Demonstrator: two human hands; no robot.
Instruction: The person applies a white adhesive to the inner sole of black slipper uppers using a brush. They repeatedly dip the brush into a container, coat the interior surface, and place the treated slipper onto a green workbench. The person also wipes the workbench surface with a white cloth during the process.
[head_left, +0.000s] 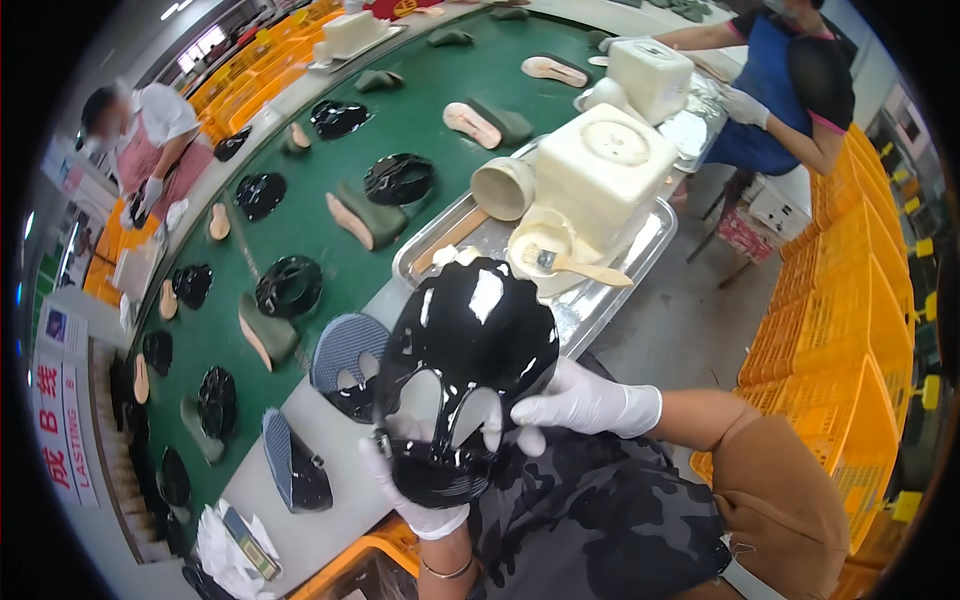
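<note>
A glossy black shoe upper (470, 350) with cut-out openings is held up in front of me, above my lap. My left hand (425, 505), in a white glove, grips its lower end from below. My right hand (580, 405), also gloved in white, holds its right edge. Just behind it lies a metal tray (630, 265) carrying a cream-coloured glue container (600, 175), a round cup (503, 187) and a brush (585, 268) resting in a puddle of glue.
A green conveyor belt (420, 110) runs from lower left to upper right with several black uppers and shoe lasts on it. Two more uppers (345, 365) lie on the grey bench edge. Orange crates (850, 330) stack at right. Other workers stand at upper left and upper right.
</note>
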